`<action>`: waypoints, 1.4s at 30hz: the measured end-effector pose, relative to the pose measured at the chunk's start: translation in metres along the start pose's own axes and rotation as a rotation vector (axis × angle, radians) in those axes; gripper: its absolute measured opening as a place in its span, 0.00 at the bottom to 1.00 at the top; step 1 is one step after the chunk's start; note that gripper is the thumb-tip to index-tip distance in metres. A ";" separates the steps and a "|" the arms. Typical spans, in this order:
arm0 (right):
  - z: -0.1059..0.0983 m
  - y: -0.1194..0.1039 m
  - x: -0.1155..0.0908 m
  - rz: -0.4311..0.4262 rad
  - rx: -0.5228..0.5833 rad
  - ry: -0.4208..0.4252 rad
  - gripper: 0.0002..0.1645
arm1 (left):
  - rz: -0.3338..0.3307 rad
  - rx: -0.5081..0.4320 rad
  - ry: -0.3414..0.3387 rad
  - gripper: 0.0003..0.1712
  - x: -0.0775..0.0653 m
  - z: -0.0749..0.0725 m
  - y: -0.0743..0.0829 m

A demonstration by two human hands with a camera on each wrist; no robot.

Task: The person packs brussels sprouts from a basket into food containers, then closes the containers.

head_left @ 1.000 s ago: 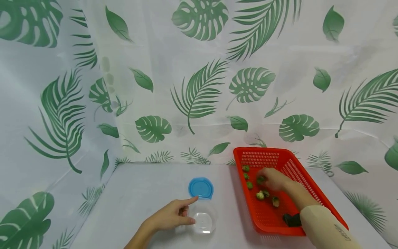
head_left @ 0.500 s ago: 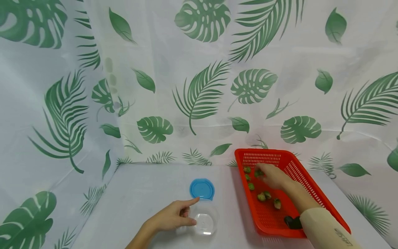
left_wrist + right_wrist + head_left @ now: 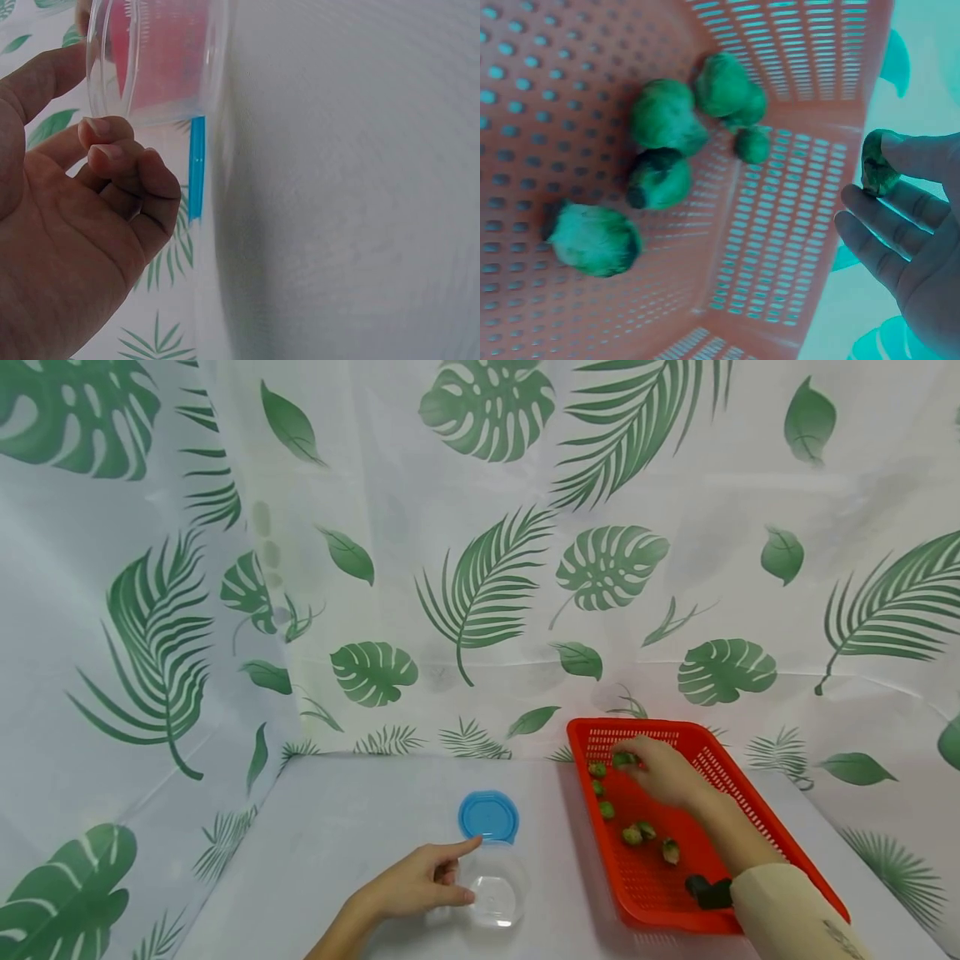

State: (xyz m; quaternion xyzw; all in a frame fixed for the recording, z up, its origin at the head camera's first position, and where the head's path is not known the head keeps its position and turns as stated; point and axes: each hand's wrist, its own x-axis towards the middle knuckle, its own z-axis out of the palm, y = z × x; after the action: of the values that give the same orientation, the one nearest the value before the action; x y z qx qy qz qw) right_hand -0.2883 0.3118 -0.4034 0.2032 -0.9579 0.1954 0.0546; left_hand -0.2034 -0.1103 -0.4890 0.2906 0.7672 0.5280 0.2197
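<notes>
My left hand (image 3: 408,881) holds a round clear plastic tub (image 3: 495,897) on the table, thumb and index finger spread along its rim. In the left wrist view, the other fingers curl loosely beside the tub (image 3: 161,60). Just beyond the tub lies a blue lid (image 3: 487,818). My right hand (image 3: 660,768) is over the far part of a red plastic basket (image 3: 645,877) and pinches a small green Brussels sprout (image 3: 876,169) between thumb and fingers. Several more Brussels sprouts (image 3: 592,238) lie on the basket's perforated floor.
The basket stands at the right of the white table (image 3: 337,810), its slotted side walls (image 3: 780,217) rising around the sprouts. A black object (image 3: 708,892) shows beside the right sleeve (image 3: 787,906). A leaf-patterned sheet (image 3: 480,693) hangs behind and at the left.
My right hand has lifted a Brussels sprout from the basket floor and moved up toward the far left wall. The left hand stays on the tub.
</notes>
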 end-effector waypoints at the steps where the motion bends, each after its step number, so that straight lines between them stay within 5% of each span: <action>1: -0.003 -0.002 -0.001 0.001 0.004 0.012 0.22 | 0.001 0.004 -0.002 0.43 0.000 0.000 -0.001; 10: -0.018 -0.021 -0.003 0.070 0.104 0.064 0.22 | 0.038 0.054 -0.025 0.43 0.002 -0.001 -0.004; 23: -0.024 -0.051 -0.004 0.035 0.121 0.169 0.19 | 0.012 0.036 0.002 0.43 -0.001 -0.001 -0.001; 30: -0.031 -0.083 -0.017 0.073 0.119 0.244 0.25 | 0.022 0.035 -0.014 0.43 0.001 -0.001 -0.003; 42: -0.024 -0.124 -0.045 0.005 0.199 0.395 0.22 | 0.038 0.037 -0.005 0.43 0.000 -0.001 -0.002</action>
State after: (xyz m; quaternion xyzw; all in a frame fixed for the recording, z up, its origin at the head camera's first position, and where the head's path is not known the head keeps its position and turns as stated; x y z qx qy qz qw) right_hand -0.1958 0.2332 -0.3457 0.1628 -0.9051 0.3253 0.2201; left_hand -0.2041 -0.1119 -0.4902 0.3105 0.7705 0.5171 0.2061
